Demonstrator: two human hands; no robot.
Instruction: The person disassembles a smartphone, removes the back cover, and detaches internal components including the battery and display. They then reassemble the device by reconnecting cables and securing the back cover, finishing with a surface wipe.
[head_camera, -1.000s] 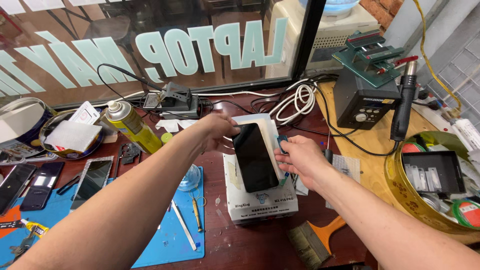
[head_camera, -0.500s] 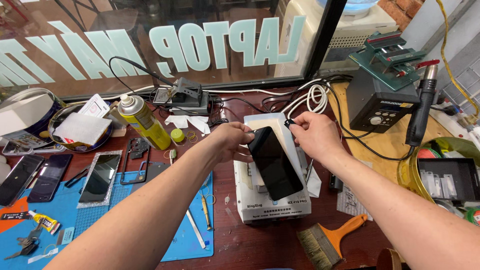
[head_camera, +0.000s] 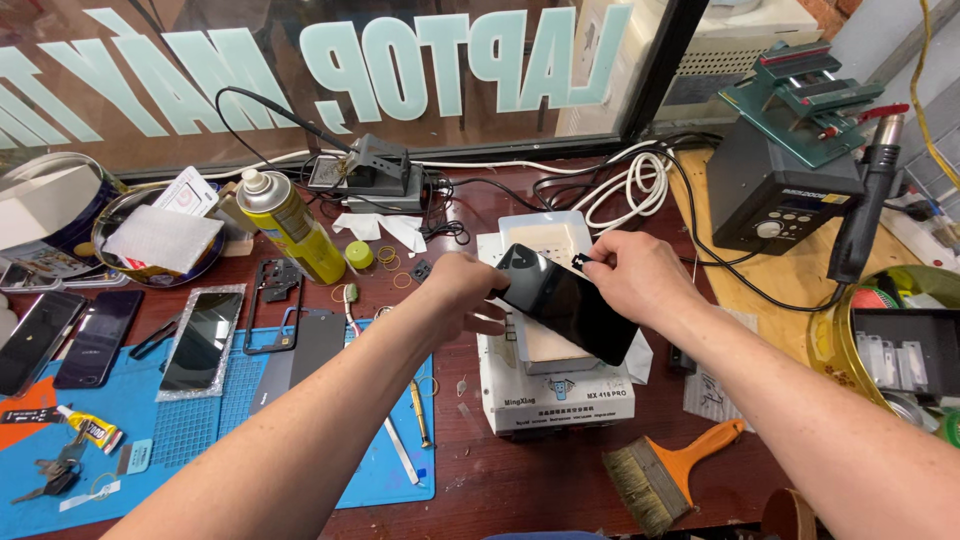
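A black phone screen (head_camera: 563, 300) is held tilted above a white heating plate machine (head_camera: 553, 384) in the middle of the table. My left hand (head_camera: 466, 283) grips the screen's left edge. My right hand (head_camera: 632, 277) pinches its upper right corner between thumb and fingers. The screen's lower right corner hangs over the machine's tan plate. The back of the screen is hidden.
A yellow spray can (head_camera: 289, 226) and black power adapter (head_camera: 371, 172) stand at the back. Phones and a dark frame lie on the blue mat (head_camera: 170, 430) at left. An orange-handled brush (head_camera: 668, 470) lies in front. A black hot-air station (head_camera: 781, 196) sits right.
Both hands lifted the screen off the machine and turned it to a diagonal tilt. The view has moved closer and shifted slightly.
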